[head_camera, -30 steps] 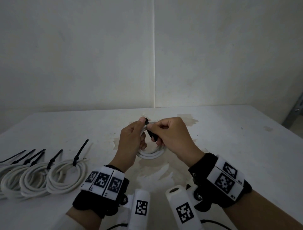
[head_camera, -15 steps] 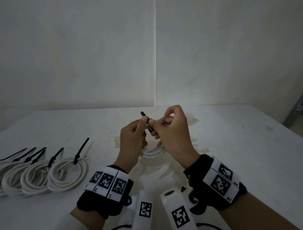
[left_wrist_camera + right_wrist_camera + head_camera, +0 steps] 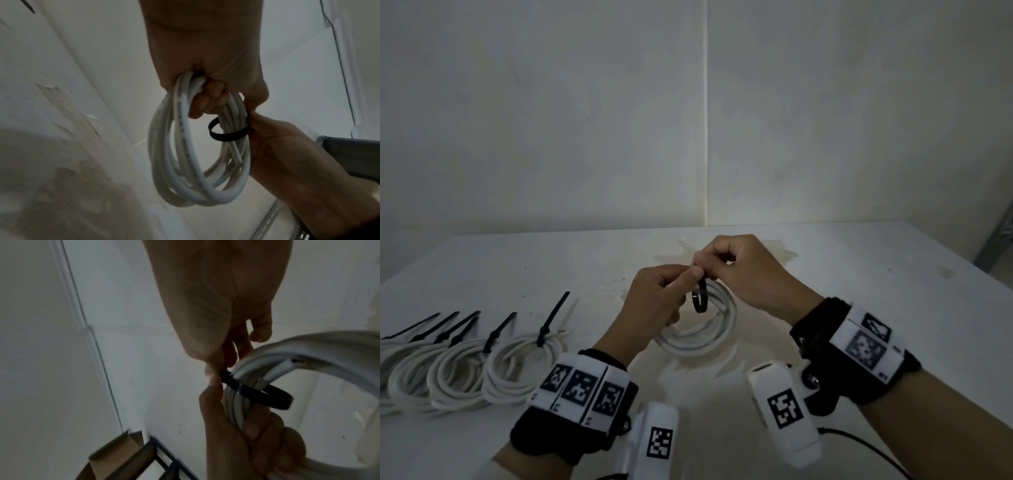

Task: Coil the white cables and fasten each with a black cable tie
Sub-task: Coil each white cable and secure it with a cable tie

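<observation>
White cable coil (image 3: 698, 329) gripped by left hand (image 3: 657, 301), black cable tie (image 3: 700, 299) looped round it, pinched by right hand (image 3: 743, 270)

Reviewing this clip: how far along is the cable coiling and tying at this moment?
Done: several tied coils lie in a row at the table's left; the exact count is unclear at the frame edge. In hand: the left hand grips a white coil, and the right hand pinches a black cable tie looped loosely around it. Left: cinching this tie tight. No further loose cables are visible.
</observation>
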